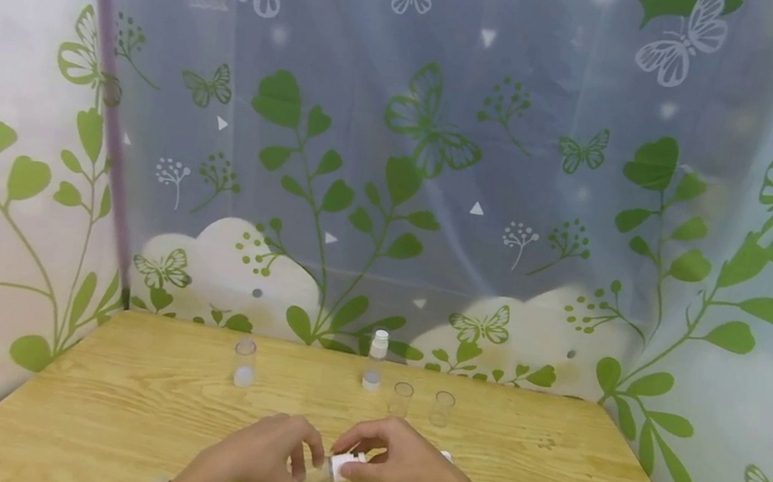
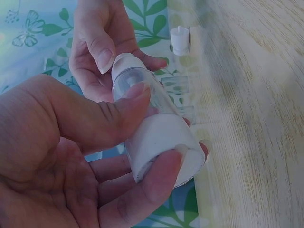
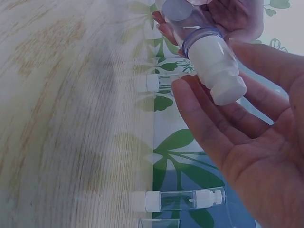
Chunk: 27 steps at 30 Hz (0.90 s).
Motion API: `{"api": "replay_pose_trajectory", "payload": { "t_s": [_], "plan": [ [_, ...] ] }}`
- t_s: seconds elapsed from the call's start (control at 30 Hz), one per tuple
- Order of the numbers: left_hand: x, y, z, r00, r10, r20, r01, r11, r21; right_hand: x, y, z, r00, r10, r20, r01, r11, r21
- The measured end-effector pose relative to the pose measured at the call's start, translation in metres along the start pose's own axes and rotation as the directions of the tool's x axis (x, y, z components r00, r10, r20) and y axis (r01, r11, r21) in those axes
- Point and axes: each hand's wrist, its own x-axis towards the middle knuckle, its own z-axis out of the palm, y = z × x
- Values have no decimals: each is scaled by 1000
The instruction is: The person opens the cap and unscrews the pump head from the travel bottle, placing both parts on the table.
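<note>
Near the front of the table, both hands are on a clear bottle (image 2: 161,99) with a thick white base (image 2: 164,137) and a white pump top (image 3: 213,64). My left hand (image 1: 270,450) holds the body, thumb on the clear wall and a finger curled under the base. At the other end, my right hand (image 1: 398,458) pinches the pump top between thumb and fingers. The bottle lies tilted, its top toward the right hand. In the right wrist view the top sits at the bottle's dark-rimmed mouth (image 3: 202,35).
A topless clear bottle (image 1: 243,374) stands at the back left. Another bottle with its white pump top (image 1: 379,345) stands mid-back, beside two clear caps (image 1: 401,399). A separate white pump piece (image 2: 180,40) stands past the right hand. Patterned curtains (image 1: 394,192) border the table.
</note>
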Motion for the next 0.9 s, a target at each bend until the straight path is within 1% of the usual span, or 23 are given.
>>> {"api": "replay_pose_trajectory", "payload": {
  "t_s": [0.23, 0.53, 0.63, 0.77, 0.9],
  "plan": [
    [-3, 0, -3, 1000, -4, -1, 3, 1000, -14, 3, -3, 0, 1000, 7, 13, -7, 1000, 13],
    [-1, -1, -1, 1000, 17, -4, -17, 1000, 6, 1, -2, 0, 1000, 0, 18, 0, 1000, -2],
    [0, -1, -1, 1000, 9, -4, -9, 1000, 11, 0, -2, 0, 1000, -4, 21, 3, 1000, 5],
    [-1, 0, 0, 1000, -6, 1, 6, 1000, -5, 0, -2, 0, 1000, -6, 26, 5, 1000, 15],
    [0, 0, 0, 1000, -7, 3, 7, 1000, -17, -1, -2, -1, 1000, -3, 26, 3, 1000, 19]
  ]
}}
